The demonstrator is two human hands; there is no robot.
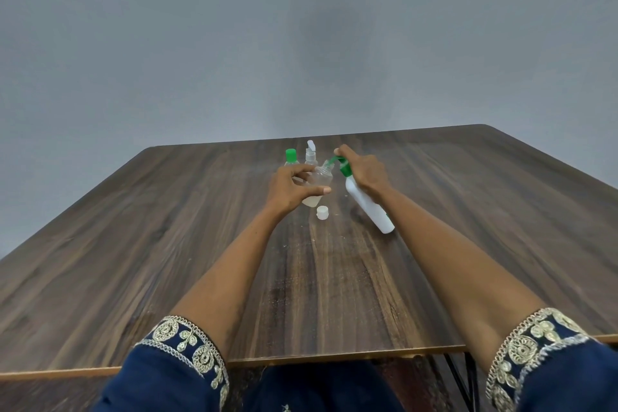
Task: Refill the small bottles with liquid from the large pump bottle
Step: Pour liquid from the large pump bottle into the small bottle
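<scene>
My left hand grips a small clear bottle, uncapped and tilted to the right, with a little pale liquid at its bottom. My right hand holds the large white pump bottle tilted left, its base on the table and its green pump spout at the small bottle's mouth. A finger rests on the pump head. A small white cap lies on the table just in front of the clear bottle.
Two more small bottles stand behind my hands: one with a green cap and one with a white flip cap. The dark wooden table stretches wide on both sides. A grey wall is behind it.
</scene>
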